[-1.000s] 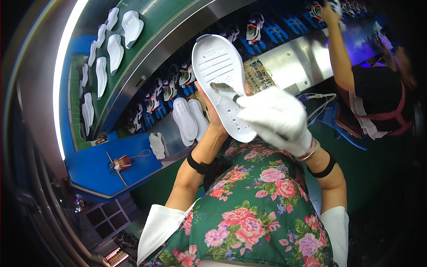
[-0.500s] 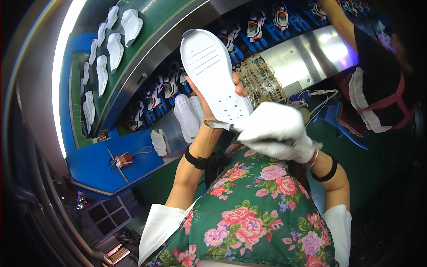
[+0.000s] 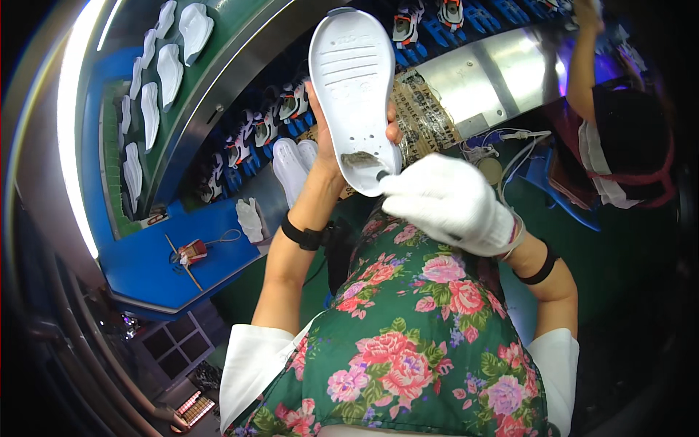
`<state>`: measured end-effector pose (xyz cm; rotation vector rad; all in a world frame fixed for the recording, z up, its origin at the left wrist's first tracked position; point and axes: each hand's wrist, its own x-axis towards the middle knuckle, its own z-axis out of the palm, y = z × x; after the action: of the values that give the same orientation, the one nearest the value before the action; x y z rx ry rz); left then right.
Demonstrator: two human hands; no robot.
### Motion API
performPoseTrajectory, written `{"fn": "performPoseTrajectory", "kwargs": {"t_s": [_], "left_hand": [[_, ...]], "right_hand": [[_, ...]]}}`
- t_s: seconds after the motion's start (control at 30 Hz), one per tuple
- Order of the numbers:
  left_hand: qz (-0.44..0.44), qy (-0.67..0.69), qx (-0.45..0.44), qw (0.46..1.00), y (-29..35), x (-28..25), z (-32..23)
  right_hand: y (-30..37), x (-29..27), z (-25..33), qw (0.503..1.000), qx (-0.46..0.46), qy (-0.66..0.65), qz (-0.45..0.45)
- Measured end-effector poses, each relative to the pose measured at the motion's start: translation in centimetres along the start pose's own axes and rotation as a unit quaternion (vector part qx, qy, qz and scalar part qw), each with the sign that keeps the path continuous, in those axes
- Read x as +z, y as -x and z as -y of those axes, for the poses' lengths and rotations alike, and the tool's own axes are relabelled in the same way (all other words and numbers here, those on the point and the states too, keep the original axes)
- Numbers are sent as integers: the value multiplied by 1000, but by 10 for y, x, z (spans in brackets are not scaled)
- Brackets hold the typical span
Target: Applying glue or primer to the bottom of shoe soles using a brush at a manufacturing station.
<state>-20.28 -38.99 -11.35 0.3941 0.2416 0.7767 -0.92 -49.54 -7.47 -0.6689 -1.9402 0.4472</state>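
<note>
A white shoe sole (image 3: 353,95) with grooves across its far part and small holes nearer me is held upright in my bare left hand (image 3: 327,149). That hand wraps behind it, with fingertips showing at the right edge. My right hand (image 3: 448,204), in a white knit glove, is closed around a brush (image 3: 360,159). The brush's greyish-brown bristles lie spread against the near end of the sole, covering some holes. Its handle is hidden inside the glove.
More white soles (image 3: 290,171) stand behind my left forearm; others rest on the green shelf (image 3: 211,69) at upper left. Shoe uppers (image 3: 295,100) on blue racks line the back. A blue table (image 3: 145,266) carries a small red container (image 3: 192,252). Another person's arm (image 3: 580,80) is at right.
The brush has moved from beside the sole onto its near end, its bristles now touching the surface. The sole has tilted more upright and shifted slightly away from me.
</note>
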Motion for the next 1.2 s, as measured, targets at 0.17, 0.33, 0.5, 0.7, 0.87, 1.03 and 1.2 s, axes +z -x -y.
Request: {"fn": "performPoseTrajectory", "kwargs": {"t_s": [0.17, 0.33, 0.5, 0.7, 0.87, 1.03, 1.2], "left_hand": [[81, 27, -58, 995, -9, -14, -6], [33, -21, -145, 989, -17, -25, -14], [-39, 49, -116, 991, -22, -15, -5], [-90, -56, -36, 994, -6, -10, 35], [-143, -181, -30, 973, 2, 17, 43], [-39, 4, -53, 998, 22, -9, 48], [-15, 248, -12, 969, 35, 5, 60]], "right_hand": [[-4, -9, -10, 978, 27, -199, 51], [-9, -8, -15, 993, 43, -100, 52], [-10, -37, -12, 900, 295, -320, -8], [-28, -50, -11, 914, 353, -144, -137], [-26, -53, -16, 965, 249, -43, -75], [-9, -51, -3, 969, 233, -49, -67], [3, -45, 1, 976, 186, -14, -109]]}}
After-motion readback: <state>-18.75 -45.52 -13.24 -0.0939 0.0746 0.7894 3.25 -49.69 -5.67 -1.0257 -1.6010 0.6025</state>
